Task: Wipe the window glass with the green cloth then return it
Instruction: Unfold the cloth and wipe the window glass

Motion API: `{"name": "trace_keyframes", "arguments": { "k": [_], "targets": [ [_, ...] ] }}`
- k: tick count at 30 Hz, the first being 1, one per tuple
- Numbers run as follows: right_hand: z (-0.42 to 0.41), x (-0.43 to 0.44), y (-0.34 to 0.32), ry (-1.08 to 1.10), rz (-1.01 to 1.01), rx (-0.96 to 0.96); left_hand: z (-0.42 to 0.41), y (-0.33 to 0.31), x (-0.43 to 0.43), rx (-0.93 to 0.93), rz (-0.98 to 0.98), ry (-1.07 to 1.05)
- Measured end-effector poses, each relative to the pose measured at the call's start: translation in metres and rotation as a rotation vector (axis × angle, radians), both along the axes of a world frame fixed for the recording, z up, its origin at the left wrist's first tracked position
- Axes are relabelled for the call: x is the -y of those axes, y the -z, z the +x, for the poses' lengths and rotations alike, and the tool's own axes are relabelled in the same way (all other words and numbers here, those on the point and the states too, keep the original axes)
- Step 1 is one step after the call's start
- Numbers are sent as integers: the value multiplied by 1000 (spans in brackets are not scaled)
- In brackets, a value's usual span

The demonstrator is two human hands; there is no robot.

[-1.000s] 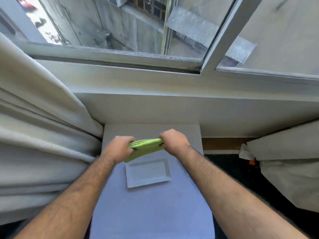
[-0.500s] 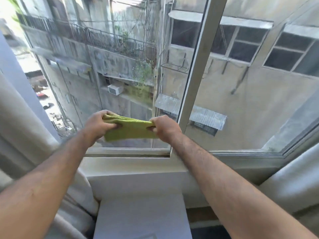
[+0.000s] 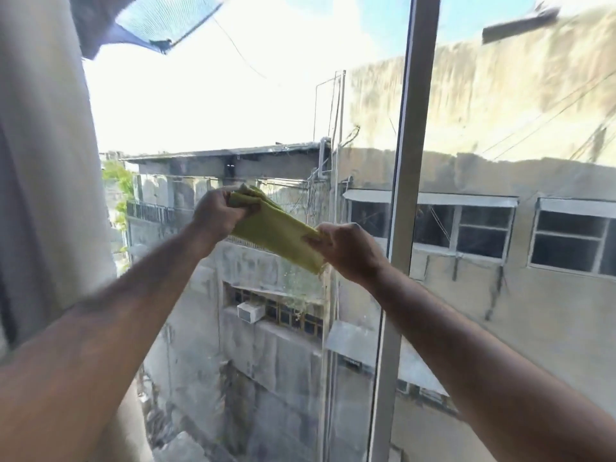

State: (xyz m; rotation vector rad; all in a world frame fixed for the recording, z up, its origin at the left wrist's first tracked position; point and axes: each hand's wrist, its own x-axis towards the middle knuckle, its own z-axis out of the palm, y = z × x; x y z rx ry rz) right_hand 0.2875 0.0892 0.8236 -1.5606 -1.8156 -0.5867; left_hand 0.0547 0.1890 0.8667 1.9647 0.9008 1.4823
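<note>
The green cloth [image 3: 275,231] is folded into a long strip and stretched between both hands in front of the window glass [image 3: 206,115]. My left hand [image 3: 218,215] grips its upper left end, raised higher. My right hand [image 3: 346,250] pinches the lower right end, so the cloth slopes down to the right. Both arms reach up and forward toward the left pane. Whether the cloth touches the glass I cannot tell.
A grey vertical window frame bar [image 3: 405,195] divides the panes just right of my right hand. A pale curtain [image 3: 43,161] hangs along the left edge. Through the glass I see concrete buildings and bright sky.
Both hands have lifted the cloth from above the small table up to mid-pane height. My view has tilted upward, so the sill and table are out of sight. The cloth now slopes down-right.
</note>
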Motion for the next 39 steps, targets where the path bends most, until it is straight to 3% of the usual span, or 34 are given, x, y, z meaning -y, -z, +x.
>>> {"name": "trace_keyframes", "arguments": {
  "k": [5,9,12,17,22,26,30,32,36,39],
  "targets": [
    [61,-10,-56,299,500,94,12,-68,-24,-302,430,-238],
    [109,-24,-68,447,500,-43,28,-88,-43,-455,641,-463],
    [126,-38,-59,461,499,-13,38,-86,-60,-524,707,-642],
    [133,-57,-48,490,585,-14,51,-49,-83,-285,819,-784],
    [138,-63,-45,518,626,22,80,-7,-95,-16,738,-624],
    [140,-66,-46,542,648,34,110,7,-108,55,687,-748],
    [141,-70,-44,564,677,73,152,-25,-86,-99,626,-699],
    [142,-70,-42,566,691,76,181,-17,-72,-245,812,-590],
    [142,-68,-43,547,709,76,182,86,-70,-728,1279,-331],
    [141,-69,-43,546,720,65,130,112,-94,-807,1314,-381]
  ]
}}
